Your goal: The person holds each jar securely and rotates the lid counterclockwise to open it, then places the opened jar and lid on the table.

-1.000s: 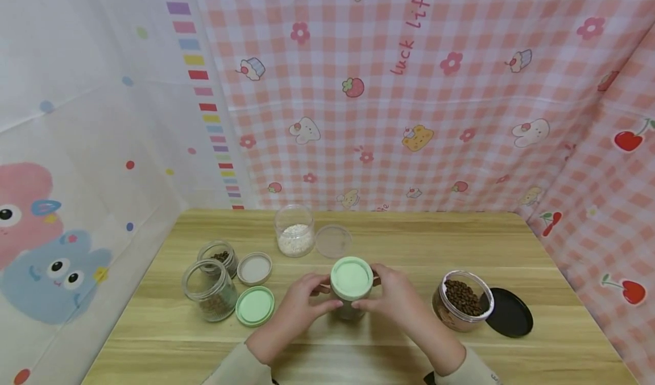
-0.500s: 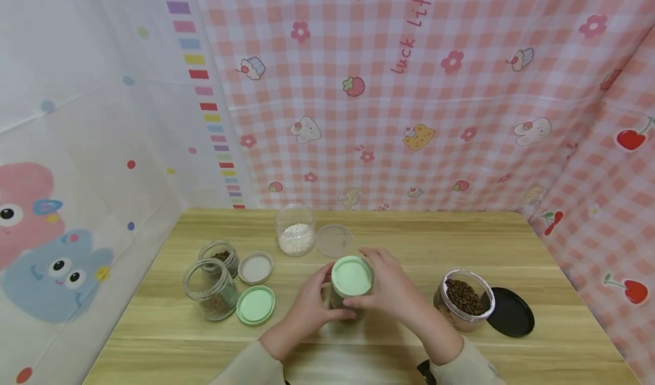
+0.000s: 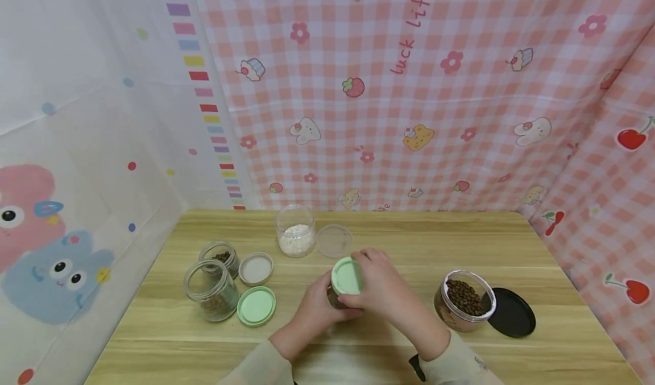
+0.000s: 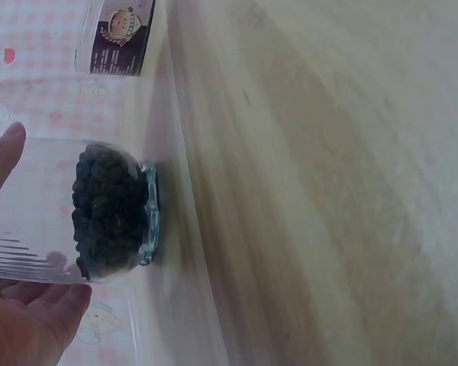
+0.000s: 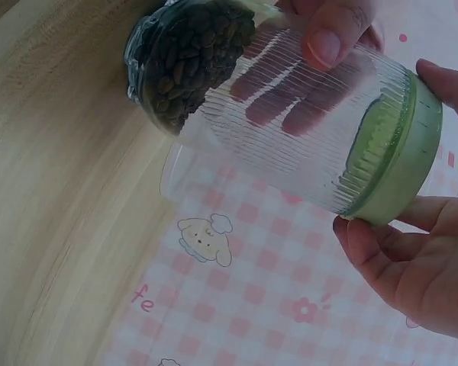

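Note:
A ribbed clear glass jar (image 5: 271,156) stands on the table at the middle front, partly filled with dark beans (image 4: 111,206). Its top bears a pale green lid (image 3: 346,277). My left hand (image 3: 318,304) grips the jar's body, with fingers on the far side showing through the glass in the right wrist view. From the right, my right hand (image 3: 381,285) holds the lid's rim, thumb and fingers on opposite sides. In the head view this hand covers the lid's right part, and both hands hide most of the jar's body.
To the left stand two uncovered glass jars (image 3: 217,305) with brown contents, beside a grey lid (image 3: 256,269) and a green lid (image 3: 256,306). A tub of white grains (image 3: 297,240) and a clear lid (image 3: 335,241) are behind. Rightward are a coffee-bean tub (image 3: 463,299) and black lid (image 3: 512,312).
My right hand has moved from the jar's side up over the lid. My left hand has shifted right, closer round the jar's body. The jar stays in about the same spot.

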A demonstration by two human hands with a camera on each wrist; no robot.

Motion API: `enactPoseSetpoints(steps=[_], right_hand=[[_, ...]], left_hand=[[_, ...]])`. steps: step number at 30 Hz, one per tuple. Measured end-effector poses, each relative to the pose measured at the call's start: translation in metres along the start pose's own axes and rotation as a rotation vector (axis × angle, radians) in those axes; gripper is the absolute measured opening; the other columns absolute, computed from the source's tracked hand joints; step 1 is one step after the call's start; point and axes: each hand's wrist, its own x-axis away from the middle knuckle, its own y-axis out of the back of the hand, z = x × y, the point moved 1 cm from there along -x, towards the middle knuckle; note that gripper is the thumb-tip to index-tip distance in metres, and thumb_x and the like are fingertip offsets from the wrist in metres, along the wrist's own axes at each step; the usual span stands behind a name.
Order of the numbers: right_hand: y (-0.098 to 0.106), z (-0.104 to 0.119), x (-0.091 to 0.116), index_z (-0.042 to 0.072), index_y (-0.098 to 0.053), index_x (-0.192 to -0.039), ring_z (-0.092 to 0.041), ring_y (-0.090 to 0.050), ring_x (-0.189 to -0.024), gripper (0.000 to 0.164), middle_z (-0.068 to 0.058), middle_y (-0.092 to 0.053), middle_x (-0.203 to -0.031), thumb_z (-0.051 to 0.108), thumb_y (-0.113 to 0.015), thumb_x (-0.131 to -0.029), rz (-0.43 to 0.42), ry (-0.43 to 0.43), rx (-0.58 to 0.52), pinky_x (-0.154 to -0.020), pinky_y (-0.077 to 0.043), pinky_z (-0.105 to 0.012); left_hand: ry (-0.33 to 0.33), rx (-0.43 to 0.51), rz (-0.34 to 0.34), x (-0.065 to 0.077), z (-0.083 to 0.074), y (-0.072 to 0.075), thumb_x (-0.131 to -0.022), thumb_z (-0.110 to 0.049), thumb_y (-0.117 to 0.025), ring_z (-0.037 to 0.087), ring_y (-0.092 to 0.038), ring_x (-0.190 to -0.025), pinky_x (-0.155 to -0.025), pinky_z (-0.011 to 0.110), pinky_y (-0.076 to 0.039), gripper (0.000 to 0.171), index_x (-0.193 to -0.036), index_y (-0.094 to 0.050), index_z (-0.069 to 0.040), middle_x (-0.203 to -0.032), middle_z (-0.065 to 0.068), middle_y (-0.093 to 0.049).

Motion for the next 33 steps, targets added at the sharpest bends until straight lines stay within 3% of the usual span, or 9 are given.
enactPoseSetpoints(steps=[4,9,15,17,20,23,26,29,33], right_hand=[[0.001,-0.002,-0.001,0.003,-0.06,-0.12,-0.031,-0.052,-0.113,0.074,-0.013,-0.059,-0.12,0.033,-0.086,-0.057,0.022,0.056,-0.018,-0.091,-0.048,-0.045],[0.002,-0.007,-0.003,0.005,-0.056,-0.127,-0.031,-0.046,-0.122,0.083,-0.011,-0.055,-0.131,0.023,-0.085,-0.051,0.119,0.191,-0.076,-0.097,-0.044,-0.047],[0.002,-0.012,-0.005,0.012,-0.051,-0.132,-0.034,-0.036,-0.131,0.081,-0.007,-0.044,-0.143,0.016,-0.083,-0.059,0.226,0.314,-0.126,-0.101,-0.039,-0.052],[0.003,-0.01,-0.004,0.015,-0.048,-0.135,-0.033,-0.033,-0.133,0.081,-0.006,-0.039,-0.146,0.021,-0.084,-0.062,0.219,0.299,-0.127,-0.101,-0.039,-0.053],[0.004,-0.005,-0.003,0.014,-0.044,-0.139,-0.033,-0.034,-0.132,0.087,-0.01,-0.037,-0.146,0.041,-0.084,-0.065,0.15,0.21,-0.094,-0.099,-0.041,-0.053],[0.004,-0.001,-0.002,0.011,-0.045,-0.138,-0.032,-0.042,-0.121,0.093,-0.014,-0.044,-0.134,0.052,-0.082,-0.063,0.069,0.093,-0.029,-0.092,-0.047,-0.05],[0.002,0.003,-0.002,0.006,-0.051,-0.132,-0.028,-0.047,-0.106,0.09,-0.013,-0.05,-0.117,0.056,-0.081,-0.063,0.045,0.019,0.039,-0.082,-0.05,-0.044],[-0.001,0.004,-0.003,0.004,-0.055,-0.127,-0.025,-0.047,-0.099,0.082,-0.011,-0.051,-0.112,0.053,-0.08,-0.065,0.064,0.005,0.066,-0.077,-0.05,-0.04],[-0.001,0.002,-0.004,0.008,-0.055,-0.127,-0.027,-0.046,-0.11,0.076,-0.01,-0.051,-0.123,0.038,-0.082,-0.062,0.121,0.104,0.059,-0.084,-0.049,-0.041]], left_hand=[[-0.012,-0.003,0.031,-0.001,-0.001,0.003,-0.061,-0.046,-0.086,0.013,-0.054,-0.117,-0.099,0.038,-0.046,0.083,-0.133,-0.05,-0.024,-0.126,-0.008,-0.059],[-0.038,-0.047,0.061,-0.002,0.0,0.008,-0.063,-0.041,-0.086,0.013,-0.055,-0.115,-0.099,0.035,-0.046,0.081,-0.132,-0.051,-0.018,-0.125,-0.006,-0.06],[-0.055,-0.054,0.089,-0.002,0.0,0.008,-0.066,-0.038,-0.085,0.016,-0.055,-0.116,-0.1,0.037,-0.046,0.074,-0.129,-0.052,-0.013,-0.124,-0.001,-0.061],[-0.05,-0.029,0.098,-0.002,0.001,0.008,-0.066,-0.035,-0.085,0.016,-0.055,-0.116,-0.1,0.036,-0.045,0.075,-0.129,-0.051,-0.014,-0.125,-0.002,-0.06],[-0.037,0.028,0.116,-0.002,0.002,0.007,-0.065,-0.035,-0.086,0.015,-0.054,-0.119,-0.101,0.033,-0.045,0.079,-0.134,-0.049,-0.018,-0.128,-0.004,-0.058],[-0.019,0.067,0.126,-0.002,0.002,0.007,-0.064,-0.036,-0.087,0.014,-0.054,-0.119,-0.1,0.032,-0.046,0.083,-0.136,-0.047,-0.024,-0.13,-0.007,-0.057],[-0.011,0.06,0.123,-0.002,0.001,0.007,-0.064,-0.039,-0.086,0.013,-0.054,-0.117,-0.099,0.032,-0.046,0.083,-0.136,-0.047,-0.028,-0.128,-0.01,-0.057],[-0.009,0.063,0.12,-0.002,0.001,0.007,-0.064,-0.037,-0.087,0.013,-0.055,-0.116,-0.099,0.033,-0.045,0.082,-0.135,-0.047,-0.029,-0.127,-0.01,-0.058],[-0.02,0.031,0.118,-0.002,0.001,0.008,-0.066,-0.035,-0.086,0.015,-0.054,-0.118,-0.1,0.034,-0.046,0.08,-0.135,-0.048,-0.021,-0.127,-0.005,-0.058]])
